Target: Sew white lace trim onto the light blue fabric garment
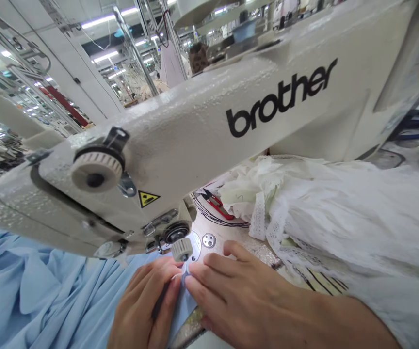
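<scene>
At the needle end of a white sewing machine (pixel 195 140), light blue fabric (pixel 53 295) runs in a narrow strip between my two hands. My left hand (pixel 147 300) is closed on its edge, thumb and fingers together, with a small white bit like thread or trim at the tips. From the right, my right hand (pixel 238 291) meets the same strip. Its bent fingertips press and hold the fabric edge beside the metal needle plate (pixel 196 245), while its thumb is mostly hidden. The machine head hides the needle and presser foot.
White lace-trimmed fabric (pixel 340 208) is heaped right of the machine bed. Red-handled thread snips (pixel 217 206) lie behind the plate near dark cords. A white knob (pixel 182 249) hangs low just above my fingertips. Blue coiled tubing (pixel 418 124) is at far right.
</scene>
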`<state>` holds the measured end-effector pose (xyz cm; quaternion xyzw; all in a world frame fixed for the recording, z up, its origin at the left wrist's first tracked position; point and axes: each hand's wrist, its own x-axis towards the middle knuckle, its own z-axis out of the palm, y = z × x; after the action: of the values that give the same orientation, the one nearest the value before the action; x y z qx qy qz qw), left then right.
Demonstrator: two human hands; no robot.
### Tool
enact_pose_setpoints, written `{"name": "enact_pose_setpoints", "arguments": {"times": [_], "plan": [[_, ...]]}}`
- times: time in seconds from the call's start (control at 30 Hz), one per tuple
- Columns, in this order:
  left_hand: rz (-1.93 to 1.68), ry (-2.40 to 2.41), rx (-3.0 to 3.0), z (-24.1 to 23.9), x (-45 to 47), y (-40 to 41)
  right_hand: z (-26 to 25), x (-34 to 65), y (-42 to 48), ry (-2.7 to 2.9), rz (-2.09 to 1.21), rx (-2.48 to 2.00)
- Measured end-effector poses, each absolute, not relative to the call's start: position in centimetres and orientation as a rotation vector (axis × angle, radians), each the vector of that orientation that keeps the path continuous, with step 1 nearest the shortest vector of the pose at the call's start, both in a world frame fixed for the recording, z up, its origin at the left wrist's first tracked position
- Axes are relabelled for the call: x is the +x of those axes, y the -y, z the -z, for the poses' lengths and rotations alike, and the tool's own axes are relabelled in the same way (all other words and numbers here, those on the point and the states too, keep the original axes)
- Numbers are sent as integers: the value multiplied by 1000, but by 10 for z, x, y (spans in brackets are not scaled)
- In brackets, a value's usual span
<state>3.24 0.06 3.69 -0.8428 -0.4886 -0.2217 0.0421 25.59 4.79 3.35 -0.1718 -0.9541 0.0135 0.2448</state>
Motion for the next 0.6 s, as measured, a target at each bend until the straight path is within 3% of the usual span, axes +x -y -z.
{"name": "enact_pose_setpoints", "arguments": {"times": [0.2,0.6], "plan": [[611,1366,-2669,-38,24,-4,-34,261,-52,2625,-148,-552],[632,1222,-2659,-39,26,-3,-50,267,-47,2680,-5,-414]]}}
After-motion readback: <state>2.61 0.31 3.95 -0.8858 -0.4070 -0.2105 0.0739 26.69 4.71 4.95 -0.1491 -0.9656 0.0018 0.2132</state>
